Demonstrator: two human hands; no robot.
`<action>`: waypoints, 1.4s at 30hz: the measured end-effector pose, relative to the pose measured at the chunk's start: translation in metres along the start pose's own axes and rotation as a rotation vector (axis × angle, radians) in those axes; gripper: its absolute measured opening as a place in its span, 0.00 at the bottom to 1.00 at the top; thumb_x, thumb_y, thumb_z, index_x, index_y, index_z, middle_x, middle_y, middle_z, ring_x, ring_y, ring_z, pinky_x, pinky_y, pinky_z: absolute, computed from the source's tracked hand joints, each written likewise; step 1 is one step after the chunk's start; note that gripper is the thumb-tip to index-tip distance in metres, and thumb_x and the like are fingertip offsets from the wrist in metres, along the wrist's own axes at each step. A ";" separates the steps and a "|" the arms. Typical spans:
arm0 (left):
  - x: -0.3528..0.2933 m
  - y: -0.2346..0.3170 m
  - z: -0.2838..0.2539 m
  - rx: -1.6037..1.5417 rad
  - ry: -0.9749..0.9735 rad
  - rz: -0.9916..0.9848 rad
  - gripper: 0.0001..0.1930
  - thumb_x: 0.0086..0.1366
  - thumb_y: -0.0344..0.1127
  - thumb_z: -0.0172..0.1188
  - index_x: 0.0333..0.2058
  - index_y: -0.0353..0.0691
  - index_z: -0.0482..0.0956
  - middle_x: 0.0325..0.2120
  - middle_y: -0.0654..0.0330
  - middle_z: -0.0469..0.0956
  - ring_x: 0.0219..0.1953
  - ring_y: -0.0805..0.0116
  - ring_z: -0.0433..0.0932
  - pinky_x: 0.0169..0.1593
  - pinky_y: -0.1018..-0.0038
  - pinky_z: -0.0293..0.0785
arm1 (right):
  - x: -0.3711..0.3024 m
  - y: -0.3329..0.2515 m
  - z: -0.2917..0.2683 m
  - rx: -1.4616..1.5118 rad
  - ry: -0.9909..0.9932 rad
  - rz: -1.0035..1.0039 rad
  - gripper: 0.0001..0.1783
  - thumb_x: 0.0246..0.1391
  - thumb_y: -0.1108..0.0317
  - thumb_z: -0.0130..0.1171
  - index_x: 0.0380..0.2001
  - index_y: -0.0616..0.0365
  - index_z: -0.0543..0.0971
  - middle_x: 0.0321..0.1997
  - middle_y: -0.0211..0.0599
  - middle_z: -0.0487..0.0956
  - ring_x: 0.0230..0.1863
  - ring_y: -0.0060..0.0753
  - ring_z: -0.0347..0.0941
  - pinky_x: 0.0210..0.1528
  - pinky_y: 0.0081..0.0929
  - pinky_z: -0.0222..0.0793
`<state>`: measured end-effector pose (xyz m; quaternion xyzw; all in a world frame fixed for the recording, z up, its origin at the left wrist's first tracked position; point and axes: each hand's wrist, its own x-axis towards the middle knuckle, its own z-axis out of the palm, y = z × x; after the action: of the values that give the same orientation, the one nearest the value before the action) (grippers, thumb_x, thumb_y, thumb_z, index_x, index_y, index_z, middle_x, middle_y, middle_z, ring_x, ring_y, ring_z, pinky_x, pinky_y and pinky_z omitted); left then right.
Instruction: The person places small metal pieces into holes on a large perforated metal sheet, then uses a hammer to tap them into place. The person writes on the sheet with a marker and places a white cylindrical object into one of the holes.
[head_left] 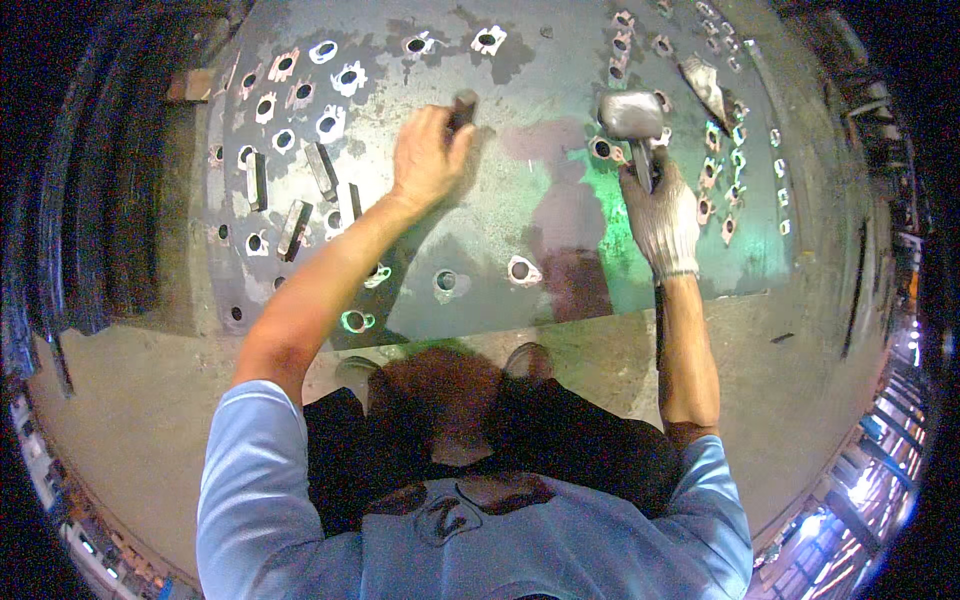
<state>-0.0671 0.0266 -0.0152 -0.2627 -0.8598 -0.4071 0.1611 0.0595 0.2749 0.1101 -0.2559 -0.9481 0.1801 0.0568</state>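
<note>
My left hand (428, 155), bare, grips a short dark metal bar (463, 108) that stands on the steel plate (480, 190); the bar is seen nearly from its top end. My right hand (662, 220) wears a pale knitted glove and is wrapped around the handle of a hammer (631, 115). Its blocky grey head is raised to the right of the bar, apart from it. Close to my left forearm, several more short metal bars (321, 171) lie among round holes with ragged metal rims.
Holes with bright jagged rims (283, 66) dot the plate's left and right sides. At the far right lies a crumpled pale cloth or glove (706, 92). The plate's near edge runs just ahead of my shoes (527, 362). Long dark metal lengths (75, 190) are stacked at the left.
</note>
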 end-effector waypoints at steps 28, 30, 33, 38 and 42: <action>0.015 -0.023 -0.008 0.334 -0.185 -0.159 0.14 0.59 0.38 0.65 0.42 0.39 0.77 0.31 0.56 0.73 0.36 0.56 0.71 0.41 0.63 0.65 | 0.050 0.017 0.084 -0.292 0.104 -0.278 0.44 0.42 0.46 0.71 0.59 0.57 0.69 0.55 0.50 0.74 0.59 0.56 0.66 0.62 0.50 0.59; 0.014 -0.025 -0.009 0.338 -0.182 -0.147 0.15 0.57 0.38 0.66 0.42 0.41 0.77 0.32 0.58 0.72 0.35 0.58 0.70 0.40 0.63 0.63 | 0.051 0.013 0.085 -0.274 0.078 -0.255 0.44 0.43 0.44 0.70 0.59 0.58 0.69 0.54 0.49 0.75 0.58 0.56 0.67 0.62 0.51 0.57; 0.014 -0.023 -0.012 0.340 -0.203 -0.162 0.16 0.57 0.39 0.67 0.42 0.41 0.77 0.32 0.58 0.72 0.36 0.58 0.70 0.41 0.63 0.64 | 0.053 0.010 0.087 -0.318 0.084 -0.248 0.39 0.49 0.47 0.66 0.59 0.57 0.69 0.53 0.49 0.76 0.57 0.56 0.68 0.62 0.51 0.57; 0.012 -0.024 -0.009 0.343 -0.191 -0.133 0.17 0.56 0.40 0.67 0.43 0.41 0.77 0.34 0.57 0.72 0.38 0.58 0.70 0.41 0.63 0.64 | 0.049 0.024 0.094 -0.249 0.136 -0.181 0.33 0.53 0.52 0.61 0.59 0.57 0.70 0.51 0.46 0.78 0.54 0.54 0.70 0.60 0.52 0.59; 0.012 -0.021 -0.010 0.339 -0.161 -0.115 0.15 0.59 0.38 0.65 0.41 0.38 0.77 0.34 0.54 0.73 0.37 0.54 0.71 0.42 0.62 0.67 | 0.050 0.013 0.090 -0.224 0.138 -0.142 0.31 0.53 0.55 0.59 0.59 0.57 0.70 0.50 0.45 0.79 0.52 0.52 0.72 0.59 0.50 0.60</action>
<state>-0.0879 0.0113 -0.0158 -0.2141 -0.9397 -0.2428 0.1101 0.0041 0.2823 0.0222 -0.2048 -0.9718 0.0506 0.1055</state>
